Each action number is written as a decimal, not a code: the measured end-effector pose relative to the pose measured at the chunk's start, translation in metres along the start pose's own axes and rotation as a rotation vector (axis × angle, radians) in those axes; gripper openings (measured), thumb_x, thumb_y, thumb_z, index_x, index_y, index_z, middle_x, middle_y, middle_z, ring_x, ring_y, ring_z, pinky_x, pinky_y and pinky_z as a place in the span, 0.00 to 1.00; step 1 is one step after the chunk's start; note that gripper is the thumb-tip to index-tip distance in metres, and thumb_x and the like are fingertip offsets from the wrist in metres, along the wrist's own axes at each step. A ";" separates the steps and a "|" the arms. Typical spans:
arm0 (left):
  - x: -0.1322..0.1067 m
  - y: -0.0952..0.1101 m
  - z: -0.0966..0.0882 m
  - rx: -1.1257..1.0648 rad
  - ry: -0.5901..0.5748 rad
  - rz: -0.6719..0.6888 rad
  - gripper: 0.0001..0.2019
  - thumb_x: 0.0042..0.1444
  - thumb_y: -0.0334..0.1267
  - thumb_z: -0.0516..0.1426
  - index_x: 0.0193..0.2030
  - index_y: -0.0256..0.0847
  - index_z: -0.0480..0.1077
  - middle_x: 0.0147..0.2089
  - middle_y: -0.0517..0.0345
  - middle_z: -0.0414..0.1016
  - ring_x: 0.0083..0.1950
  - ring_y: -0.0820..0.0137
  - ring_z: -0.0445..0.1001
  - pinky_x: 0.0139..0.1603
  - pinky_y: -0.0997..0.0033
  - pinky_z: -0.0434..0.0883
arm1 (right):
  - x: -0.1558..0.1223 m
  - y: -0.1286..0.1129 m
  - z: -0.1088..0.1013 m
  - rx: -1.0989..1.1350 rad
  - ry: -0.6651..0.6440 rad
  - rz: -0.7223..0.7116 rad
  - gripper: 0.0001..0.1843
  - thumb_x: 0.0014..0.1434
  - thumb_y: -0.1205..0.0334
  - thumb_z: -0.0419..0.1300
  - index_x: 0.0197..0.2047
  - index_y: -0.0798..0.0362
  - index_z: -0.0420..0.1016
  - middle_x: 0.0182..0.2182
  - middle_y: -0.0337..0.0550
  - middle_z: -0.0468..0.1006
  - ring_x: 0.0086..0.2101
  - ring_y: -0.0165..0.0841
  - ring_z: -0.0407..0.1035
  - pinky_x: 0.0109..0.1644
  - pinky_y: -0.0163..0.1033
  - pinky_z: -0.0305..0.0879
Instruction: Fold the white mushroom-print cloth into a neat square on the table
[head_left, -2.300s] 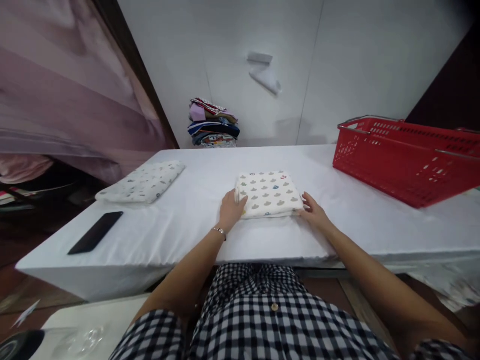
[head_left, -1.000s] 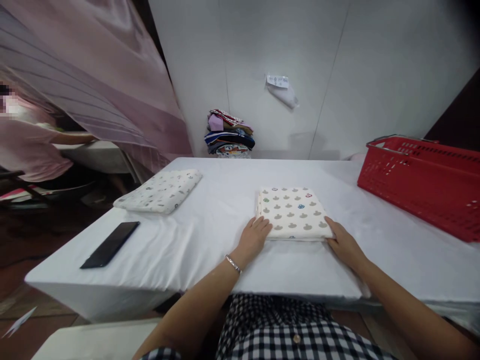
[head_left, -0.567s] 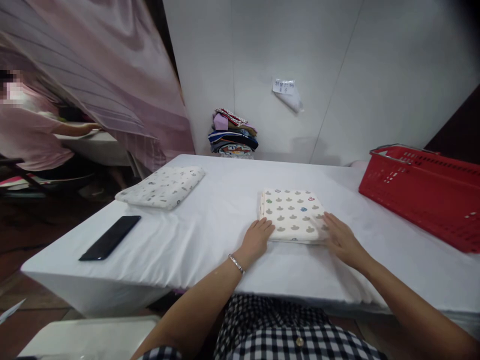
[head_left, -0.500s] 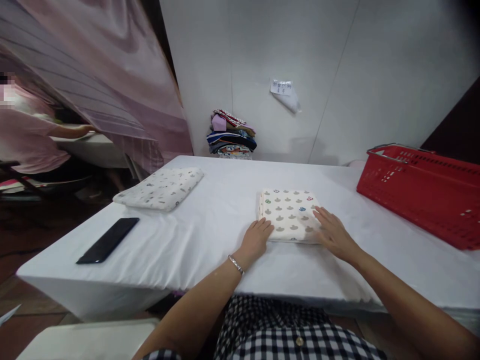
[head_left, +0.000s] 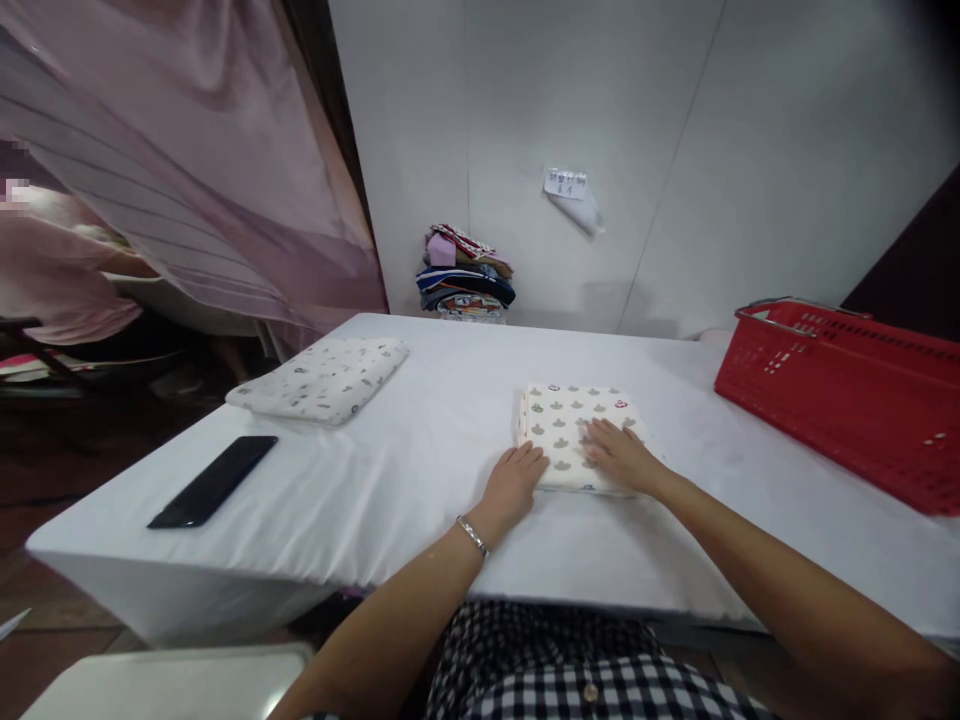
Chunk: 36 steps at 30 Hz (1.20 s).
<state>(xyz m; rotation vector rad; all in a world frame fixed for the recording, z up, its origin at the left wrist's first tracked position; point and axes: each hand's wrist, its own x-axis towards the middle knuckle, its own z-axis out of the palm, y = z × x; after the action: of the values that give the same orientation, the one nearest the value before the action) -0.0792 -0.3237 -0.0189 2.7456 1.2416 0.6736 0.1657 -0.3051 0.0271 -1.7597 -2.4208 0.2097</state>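
A folded cream cloth (head_left: pixel 562 428) with grey-beige printed shapes and a few coloured ones lies flat on the white-covered table (head_left: pixel 450 400). My left hand (head_left: pixel 516 478) rests at its near left corner, fingers extended and touching the edge. Flat across the right half of the cloth lies my right hand (head_left: pixel 619 455), fingers stretched out and pointing left. Neither hand grips anything. The part of the cloth under my right palm is hidden.
Another folded printed cloth (head_left: pixel 322 380) lies at the table's left, with a black phone-like slab (head_left: pixel 214 482) nearer me. A red plastic basket (head_left: pixel 840 400) stands at the right. Behind the table is a clothes stack (head_left: pixel 465 275). A person (head_left: pixel 67 270) sits beyond the pink curtain (head_left: pixel 247 180).
My right hand has slid left from the cloth's right edge onto its top. My left hand stays at the near left corner. The view has tilted slightly.
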 end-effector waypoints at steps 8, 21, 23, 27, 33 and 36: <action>-0.002 0.001 0.001 0.007 0.014 0.014 0.28 0.48 0.17 0.49 0.56 0.39 0.66 0.60 0.49 0.67 0.66 0.60 0.56 0.60 0.56 0.61 | 0.073 -0.058 -0.009 0.303 0.061 0.061 0.15 0.59 0.58 0.47 0.31 0.52 0.73 0.28 0.42 0.77 0.29 0.33 0.69 0.33 0.35 0.62; 0.001 0.003 -0.006 -0.048 0.011 0.009 0.26 0.49 0.20 0.50 0.55 0.39 0.67 0.58 0.49 0.68 0.67 0.57 0.52 0.61 0.53 0.58 | 0.131 -0.070 0.002 0.344 -0.175 0.205 0.16 0.53 0.65 0.57 0.15 0.55 0.67 0.12 0.40 0.70 0.16 0.27 0.65 0.24 0.31 0.59; 0.001 0.004 -0.008 -0.048 0.003 -0.003 0.26 0.49 0.21 0.51 0.55 0.39 0.67 0.59 0.49 0.67 0.66 0.56 0.53 0.61 0.52 0.58 | 0.131 -0.069 0.007 0.404 -0.153 0.202 0.16 0.54 0.64 0.56 0.17 0.55 0.67 0.14 0.40 0.71 0.16 0.25 0.64 0.23 0.29 0.59; -0.001 0.006 -0.012 -0.060 -0.028 -0.024 0.26 0.48 0.24 0.52 0.56 0.40 0.66 0.60 0.51 0.66 0.65 0.55 0.55 0.61 0.52 0.57 | 0.127 -0.066 0.016 0.496 -0.112 0.186 0.14 0.56 0.61 0.56 0.20 0.55 0.68 0.15 0.39 0.71 0.16 0.24 0.62 0.21 0.29 0.56; -0.003 0.008 -0.023 -0.149 0.029 -0.057 0.25 0.49 0.33 0.55 0.57 0.44 0.66 0.60 0.55 0.67 0.64 0.57 0.58 0.61 0.53 0.56 | 0.112 -0.056 0.017 0.619 -0.148 0.095 0.09 0.54 0.61 0.54 0.28 0.55 0.71 0.17 0.36 0.70 0.16 0.24 0.58 0.21 0.29 0.53; 0.000 0.009 -0.029 -0.189 0.161 -0.061 0.19 0.54 0.41 0.54 0.53 0.43 0.69 0.56 0.53 0.71 0.60 0.60 0.63 0.60 0.55 0.58 | 0.107 -0.056 0.017 0.627 -0.135 -0.010 0.09 0.52 0.62 0.52 0.27 0.54 0.71 0.17 0.34 0.67 0.19 0.25 0.57 0.23 0.30 0.53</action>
<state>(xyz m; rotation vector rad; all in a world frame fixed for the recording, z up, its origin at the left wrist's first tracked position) -0.0849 -0.3335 0.0095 2.5335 1.2143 0.9691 0.0778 -0.2207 0.0243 -1.4720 -2.1026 0.9882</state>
